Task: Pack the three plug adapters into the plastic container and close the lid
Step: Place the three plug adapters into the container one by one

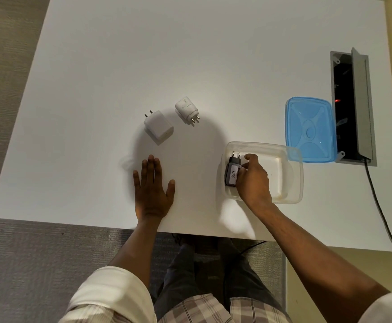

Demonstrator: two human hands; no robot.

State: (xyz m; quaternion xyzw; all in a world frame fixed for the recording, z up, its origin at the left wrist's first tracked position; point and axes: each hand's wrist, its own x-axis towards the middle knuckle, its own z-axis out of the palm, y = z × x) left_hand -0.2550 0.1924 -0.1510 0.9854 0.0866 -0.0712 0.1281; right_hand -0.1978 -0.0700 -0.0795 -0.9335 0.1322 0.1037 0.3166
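Note:
A clear plastic container (290, 169) sits open on the white table, right of centre. My right hand (252, 180) reaches into its left end, fingers closed on a black plug adapter (232, 170) with a white "030" label. Two white plug adapters lie on the table further left: a square one (159, 127) and a rounder one (187, 109) with pins pointing toward me. My left hand (153, 190) lies flat on the table, fingers apart, holding nothing. The blue lid (310, 129) rests beside the container's far right corner.
An open cable hatch (351, 108) with a raised grey flap is set into the table at the right, behind the lid. A black cable (381, 206) runs from it to the table's near edge. The table's front edge (97, 226) is just below my left wrist.

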